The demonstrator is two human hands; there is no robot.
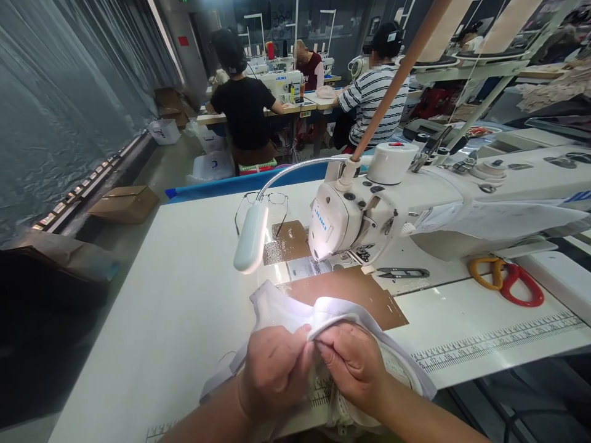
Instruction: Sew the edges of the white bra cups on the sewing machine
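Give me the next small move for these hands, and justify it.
Probably ease the pinched edge forward toward the sewing machine. The left hand and right hand hold a folded edge of the white fabric between them, and that edge sits on the near side of the machine's lit needle area, apart from it.

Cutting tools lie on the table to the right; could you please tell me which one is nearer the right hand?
The black thread snips, beside the brown sheet; the red-and-orange-handled scissors lie farther from the right hand.
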